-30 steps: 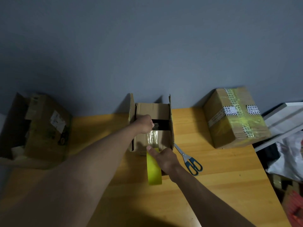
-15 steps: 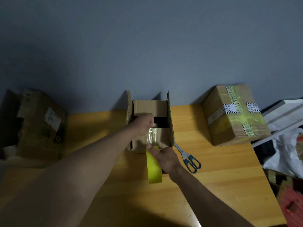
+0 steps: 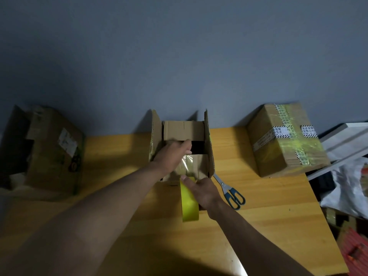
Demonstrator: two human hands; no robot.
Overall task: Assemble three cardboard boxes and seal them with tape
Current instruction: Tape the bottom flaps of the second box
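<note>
Right hand (image 3: pixel 205 191) grips the tape roll (image 3: pixel 189 204) at the near edge of the open box (image 3: pixel 209 148); left hand (image 3: pixel 173 154) lies flat on its near flap, fingers straight. Right fingers hidden behind the roll. Box interior dark, contents unclear. Sealed box (image 3: pixel 284 140) right, scissors (image 3: pixel 231 191) beside the roll.

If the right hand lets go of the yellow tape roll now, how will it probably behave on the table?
The yellow tape roll stands on its edge, gripped by the right hand, so it may roll or tip flat on the smooth wooden table. A clear strip already seems to run from it onto the open cardboard box, which would probably limit rolling.
</note>
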